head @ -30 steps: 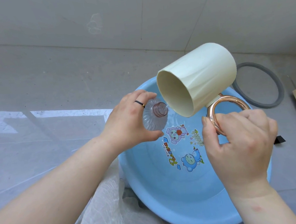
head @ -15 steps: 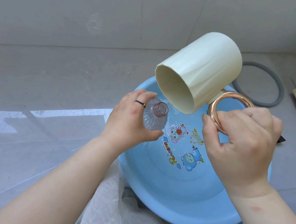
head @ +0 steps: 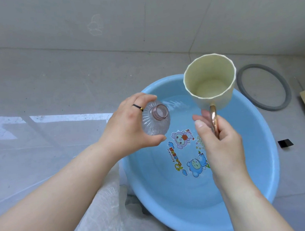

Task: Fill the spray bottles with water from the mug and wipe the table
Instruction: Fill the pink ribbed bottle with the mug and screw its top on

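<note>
Grey floor (head: pixel 51 78) carries a blue basin (head: pixel 262 179) with clear plastic sheeting (head: pixel 101 213) at its near left edge. Left grip (head: pixel 127 130) is closed around a clear, uncapped bottle (head: pixel 154 124), held above the basin. Right grip (head: pixel 223 142) holds the cream mug (head: pixel 210 83) upright by its copper handle, just right of the bottle. Beyond the basin, a grey ring (head: pixel 286 91) lies on the floor.

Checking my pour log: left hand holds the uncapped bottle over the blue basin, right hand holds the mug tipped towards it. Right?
No: the head view shows the mug upright, mouth up, in the right hand. The rest holds.
</note>
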Tool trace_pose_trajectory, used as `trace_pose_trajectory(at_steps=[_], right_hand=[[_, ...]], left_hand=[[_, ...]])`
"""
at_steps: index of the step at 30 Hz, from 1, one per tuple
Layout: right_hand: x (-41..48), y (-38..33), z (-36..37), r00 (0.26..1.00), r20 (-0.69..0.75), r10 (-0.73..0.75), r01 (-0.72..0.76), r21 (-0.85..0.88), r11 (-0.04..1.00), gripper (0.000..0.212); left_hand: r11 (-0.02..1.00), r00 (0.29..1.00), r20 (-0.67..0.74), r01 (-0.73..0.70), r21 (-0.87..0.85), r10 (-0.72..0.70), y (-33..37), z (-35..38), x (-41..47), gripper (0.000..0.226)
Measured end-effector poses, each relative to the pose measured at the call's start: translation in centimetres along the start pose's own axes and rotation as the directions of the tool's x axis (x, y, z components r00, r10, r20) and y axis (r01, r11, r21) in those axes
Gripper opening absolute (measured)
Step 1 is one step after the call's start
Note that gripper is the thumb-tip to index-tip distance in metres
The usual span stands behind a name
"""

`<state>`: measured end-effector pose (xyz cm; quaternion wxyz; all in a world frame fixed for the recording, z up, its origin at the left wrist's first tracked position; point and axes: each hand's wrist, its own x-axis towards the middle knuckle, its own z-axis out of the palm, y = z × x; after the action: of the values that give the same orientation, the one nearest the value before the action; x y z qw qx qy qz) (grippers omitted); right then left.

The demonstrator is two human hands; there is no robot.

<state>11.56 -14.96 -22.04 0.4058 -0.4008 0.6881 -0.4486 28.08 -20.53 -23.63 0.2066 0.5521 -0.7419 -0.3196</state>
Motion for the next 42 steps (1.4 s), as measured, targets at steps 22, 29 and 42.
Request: trace_pose_trajectory(at_steps=[22, 29, 42], right_hand=[[-0.1, 2.8, 6.5, 0.929, 0.368, 0.039, 0.056, -0.246, 0.968, 0.082], [0.2, 3.7, 6.6, 0.937, 0.347, 0.044, 0.033, -0.211, 0.977, 0.099], [-1.5, -2.1, 4.0, 0.905, 0.423, -0.052, 0.112, -0.119, 0.986, 0.080]], left_hand=[[0.902, 0.999, 0.049, 0.006, -0.432, 0.017, -4.3, -1.1, -1.9, 0.096], [0.926, 0.986, 0.169, 0.057, -0.372, 0.007, -5.4, -1.5, -1.6, 0.095], [0.793, 0.998, -0.060, -0.009, -0.609, -0.035, -0.4, -3.0, -4.1, 0.087]])
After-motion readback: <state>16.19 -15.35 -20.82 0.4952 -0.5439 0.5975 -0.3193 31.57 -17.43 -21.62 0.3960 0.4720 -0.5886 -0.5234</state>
